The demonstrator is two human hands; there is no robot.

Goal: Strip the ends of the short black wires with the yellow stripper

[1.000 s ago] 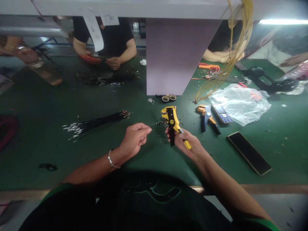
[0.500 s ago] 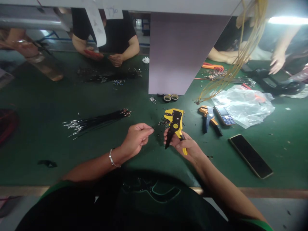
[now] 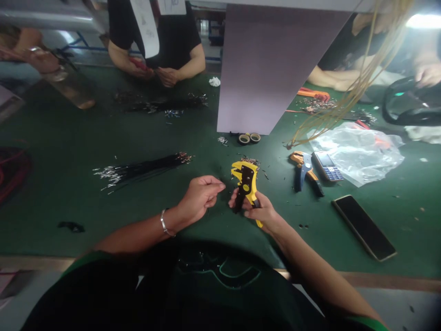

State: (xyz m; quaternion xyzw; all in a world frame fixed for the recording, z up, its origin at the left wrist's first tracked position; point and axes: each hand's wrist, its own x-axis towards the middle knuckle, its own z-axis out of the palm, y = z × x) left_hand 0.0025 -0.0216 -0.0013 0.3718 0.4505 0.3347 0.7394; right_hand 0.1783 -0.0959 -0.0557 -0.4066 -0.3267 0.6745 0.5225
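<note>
My right hand (image 3: 263,210) is closed around the handles of a yellow and black wire stripper (image 3: 247,180), whose jaws point away from me and to the left. To the left of the tool, my left hand (image 3: 203,195) is pinched shut, thumb against forefinger. Whatever sits between those fingertips is too small and dark to make out. The fingertips are just short of the stripper, not touching it. Beyond my left hand lies a bundle of thin black wires (image 3: 148,168) with pale ends on the left and coppery ends on the right. Small dark scraps (image 3: 251,161) lie behind the stripper's head.
Right of my hands lie an orange and blue stripper (image 3: 303,170), a keypad phone (image 3: 328,166), a smartphone (image 3: 364,227) and a clear plastic bag (image 3: 361,156). Two tape rolls (image 3: 249,138) lie by an upright panel (image 3: 268,69). Yellowish wires (image 3: 330,115) hang down. Co-workers sit opposite.
The wire stripper in my right hand has come a little left and nearer to me, closer to my left fingertips. At far right, a black object by a co-worker's hand has shifted.
</note>
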